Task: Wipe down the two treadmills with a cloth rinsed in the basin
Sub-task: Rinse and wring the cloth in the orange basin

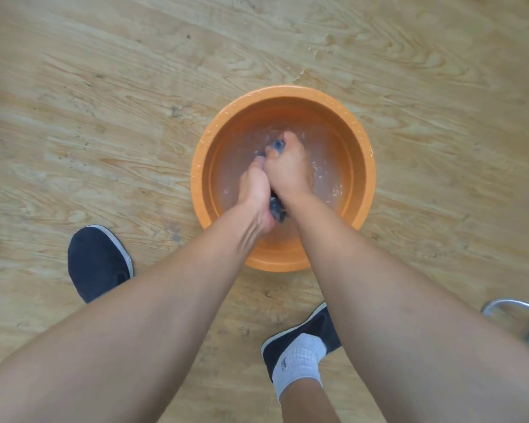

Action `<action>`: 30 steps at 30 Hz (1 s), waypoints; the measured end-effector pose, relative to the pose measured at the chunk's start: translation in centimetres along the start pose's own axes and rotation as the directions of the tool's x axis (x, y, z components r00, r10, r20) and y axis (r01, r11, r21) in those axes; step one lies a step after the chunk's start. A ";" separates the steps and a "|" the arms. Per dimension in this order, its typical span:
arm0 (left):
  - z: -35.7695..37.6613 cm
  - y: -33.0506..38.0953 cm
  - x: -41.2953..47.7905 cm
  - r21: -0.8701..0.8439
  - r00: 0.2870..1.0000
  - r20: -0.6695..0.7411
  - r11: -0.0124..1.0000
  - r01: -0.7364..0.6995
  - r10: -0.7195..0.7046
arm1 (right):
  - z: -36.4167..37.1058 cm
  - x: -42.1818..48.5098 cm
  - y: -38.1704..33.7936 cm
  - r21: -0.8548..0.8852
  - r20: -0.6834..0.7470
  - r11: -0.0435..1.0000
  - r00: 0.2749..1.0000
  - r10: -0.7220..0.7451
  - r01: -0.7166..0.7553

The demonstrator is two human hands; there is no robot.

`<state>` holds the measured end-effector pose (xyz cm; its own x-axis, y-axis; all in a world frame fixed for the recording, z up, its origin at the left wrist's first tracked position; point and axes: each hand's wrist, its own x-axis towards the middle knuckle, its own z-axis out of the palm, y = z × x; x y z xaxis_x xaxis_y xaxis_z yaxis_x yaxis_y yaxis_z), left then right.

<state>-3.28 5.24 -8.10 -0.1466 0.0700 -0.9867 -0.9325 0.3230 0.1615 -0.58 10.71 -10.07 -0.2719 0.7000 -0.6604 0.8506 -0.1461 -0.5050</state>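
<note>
An orange basin (202,154) sits on the floor (104,117). The left hand (254,187) and the right hand (287,172) both curl tight round the dark cloth (277,209), low inside it. Looks like rinsing; next it needs squeezing dry, then carrying to the 2 treadmills

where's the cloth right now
In the head view, the dark cloth is bunched between the left hand and right hand, both hands gripping it inside the orange basin, centre frame on the wooden floor.
</note>
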 end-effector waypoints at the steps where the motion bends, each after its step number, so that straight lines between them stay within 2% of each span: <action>1: -0.2 0.0 -0.1 0.049 1.000 0.023 0.999 -0.004 0.003 | 0.0 0.9 -0.3 0.007 0.034 0.998 0.998 0.056 -0.057; 4: -0.9 -0.2 -0.4 0.165 0.994 0.091 0.984 -0.070 0.055 | 0.6 3.2 1.0 0.173 0.067 0.958 0.973 0.221 -0.230; 7: -1.4 0.3 -1.0 0.129 0.992 0.048 0.984 -0.125 0.120 | -0.7 2.9 2.5 0.254 -0.008 0.931 0.961 0.275 -0.264; 9: -2.0 0.5 -0.4 0.094 0.980 -0.059 0.978 -0.184 0.190 | -2.0 2.4 3.3 0.170 -0.070 0.958 0.967 0.243 -0.229; 11: -2.5 0.5 1.2 0.142 0.945 -0.152 0.952 -0.270 0.291 | -2.6 2.3 4.9 0.071 -0.142 0.980 0.970 0.196 -0.188; 14: -2.0 1.0 1.2 0.385 0.880 -0.189 0.857 -0.342 0.436 | -2.6 0.5 5.2 0.028 -0.236 0.994 0.966 0.108 -0.105; 16: -1.1 1.1 1.3 0.476 0.850 -0.167 0.796 -0.374 0.499 | -2.4 -1.7 4.6 -0.025 -0.223 1.000 0.975 -0.016 0.011; 18: -0.4 1.4 1.6 0.481 0.876 -0.118 0.799 -0.362 0.468 | -2.3 -4.3 3.2 -0.100 -0.139 0.980 0.973 -0.185 0.173; 20: -0.2 2.0 1.6 0.399 0.944 -0.070 0.876 -0.270 0.323 | -1.7 -6.1 1.7 -0.073 -0.088 0.970 0.967 -0.238 0.232; 22: -0.1 2.2 0.8 0.218 0.994 -0.006 0.970 -0.106 0.110 | -0.9 -6.1 0.7 0.016 -0.112 0.986 0.980 -0.161 0.164; 23: -0.2 2.2 0.4 0.149 0.997 0.032 0.986 -0.071 0.067 | -0.4 -5.5 0.3 0.025 -0.127 0.991 0.984 -0.124 0.128; 27: -0.8 2.1 0.8 -0.051 0.999 0.006 0.998 -0.044 0.044 | 1.4 -2.9 -1.0 -0.040 -0.128 0.998 0.990 -0.053 0.048; 29: -1.2 2.0 0.7 -0.066 0.999 0.038 0.997 -0.035 0.037 | 1.8 -1.3 -0.8 -0.031 -0.083 0.999 0.996 -0.022 0.019; 30: -1.1 2.0 0.3 -0.034 0.998 0.063 0.999 -0.015 0.017 | 1.7 -0.4 -0.6 0.033 -0.072 0.999 0.997 0.016 -0.014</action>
<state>-5.55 4.86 -8.04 -0.1416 0.1347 -0.9807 -0.9408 0.2899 0.1757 -1.79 9.36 -10.45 -0.2253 0.7458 -0.6269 0.8388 -0.1789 -0.5143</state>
